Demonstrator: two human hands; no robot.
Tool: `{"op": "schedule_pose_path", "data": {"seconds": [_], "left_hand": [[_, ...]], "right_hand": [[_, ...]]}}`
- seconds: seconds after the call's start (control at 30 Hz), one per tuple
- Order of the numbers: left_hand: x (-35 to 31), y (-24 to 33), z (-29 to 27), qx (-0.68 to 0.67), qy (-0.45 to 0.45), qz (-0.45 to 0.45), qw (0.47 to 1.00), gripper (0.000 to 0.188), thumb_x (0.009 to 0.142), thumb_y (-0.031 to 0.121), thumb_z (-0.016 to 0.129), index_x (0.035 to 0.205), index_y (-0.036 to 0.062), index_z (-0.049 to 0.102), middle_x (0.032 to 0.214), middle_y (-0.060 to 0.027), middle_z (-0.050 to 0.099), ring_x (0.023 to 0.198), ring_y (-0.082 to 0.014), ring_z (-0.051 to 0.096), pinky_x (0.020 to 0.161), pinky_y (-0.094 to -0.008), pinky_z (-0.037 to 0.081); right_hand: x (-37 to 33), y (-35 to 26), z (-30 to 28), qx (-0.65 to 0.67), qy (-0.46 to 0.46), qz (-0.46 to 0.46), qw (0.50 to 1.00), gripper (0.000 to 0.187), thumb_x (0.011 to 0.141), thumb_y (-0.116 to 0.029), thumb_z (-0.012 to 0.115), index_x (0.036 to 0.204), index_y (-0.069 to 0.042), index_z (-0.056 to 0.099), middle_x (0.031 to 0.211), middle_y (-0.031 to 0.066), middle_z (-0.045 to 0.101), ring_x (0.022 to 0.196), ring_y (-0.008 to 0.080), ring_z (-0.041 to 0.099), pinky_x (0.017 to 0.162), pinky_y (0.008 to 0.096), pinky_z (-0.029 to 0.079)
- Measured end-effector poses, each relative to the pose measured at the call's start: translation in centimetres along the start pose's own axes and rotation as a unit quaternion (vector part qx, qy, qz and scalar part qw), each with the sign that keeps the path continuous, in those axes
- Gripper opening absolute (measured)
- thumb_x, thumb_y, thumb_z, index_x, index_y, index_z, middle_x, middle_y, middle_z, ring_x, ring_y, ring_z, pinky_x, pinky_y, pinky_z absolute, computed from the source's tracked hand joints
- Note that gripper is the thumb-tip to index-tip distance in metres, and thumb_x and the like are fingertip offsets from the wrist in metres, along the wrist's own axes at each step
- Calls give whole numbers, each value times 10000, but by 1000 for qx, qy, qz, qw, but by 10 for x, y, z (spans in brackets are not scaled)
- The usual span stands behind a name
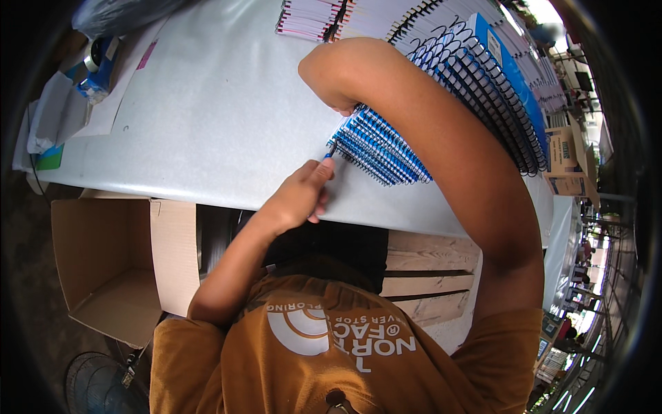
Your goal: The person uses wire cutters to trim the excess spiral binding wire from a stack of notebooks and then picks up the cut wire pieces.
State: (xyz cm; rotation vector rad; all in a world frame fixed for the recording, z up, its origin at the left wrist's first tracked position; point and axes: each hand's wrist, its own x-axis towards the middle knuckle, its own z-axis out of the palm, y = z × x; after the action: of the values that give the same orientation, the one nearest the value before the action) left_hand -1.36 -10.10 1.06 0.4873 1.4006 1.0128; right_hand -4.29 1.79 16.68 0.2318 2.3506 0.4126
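My left hand [298, 196] is closed round a small tool with a blue handle [328, 156] and a dark tip; its exact kind is too small to make out. The tip meets the near left corner of a low stack of blue spiral-bound notebooks [386, 148], whose coils face me. My right arm reaches over this stack from the right. At its far left edge my right hand [338, 72] is bent downward, its fingers mostly hidden. Right of the forearm stands a taller pile of spiral notebooks [483, 90] with black coils and a blue cover.
More bound books [314, 17] lie along the grey table's [207, 103] far edge. A tape roll [92, 55] and papers sit at the left. An open cardboard box [103, 255] stands below the near left edge, with a fan [96, 383] beneath. Another carton [569, 162] is at the right.
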Motion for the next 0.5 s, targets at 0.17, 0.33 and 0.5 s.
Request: {"op": "schedule_pose_path", "data": {"seconds": [0.17,0.33,0.5], "left_hand": [[4,-6,-11,-337,-155,-28,928,547,944,509,268,1077,39,514,811,-95,578,704,-214,597,674,-359,517],[5,2,2,72,42,8,996,486,952,461,309,1033,29,515,813,-113,593,677,-230,605,584,-379,489],[3,3,6,128,80,2,989,497,948,466,324,1071,18,498,838,-128,611,725,-234,621,622,-385,496]], "right_hand": [[11,6,9,-13,5,-9,1000,230,628,-16,736,854,-5,696,855,173,661,780,292,652,604,402,511],[14,6,15,-17,-1,14,1000,241,622,-12,734,859,-1,695,842,167,664,771,290,654,596,403,511],[11,7,10,0,6,-13,1000,241,621,-10,731,859,-2,696,842,169,664,760,291,655,593,405,511]]}}
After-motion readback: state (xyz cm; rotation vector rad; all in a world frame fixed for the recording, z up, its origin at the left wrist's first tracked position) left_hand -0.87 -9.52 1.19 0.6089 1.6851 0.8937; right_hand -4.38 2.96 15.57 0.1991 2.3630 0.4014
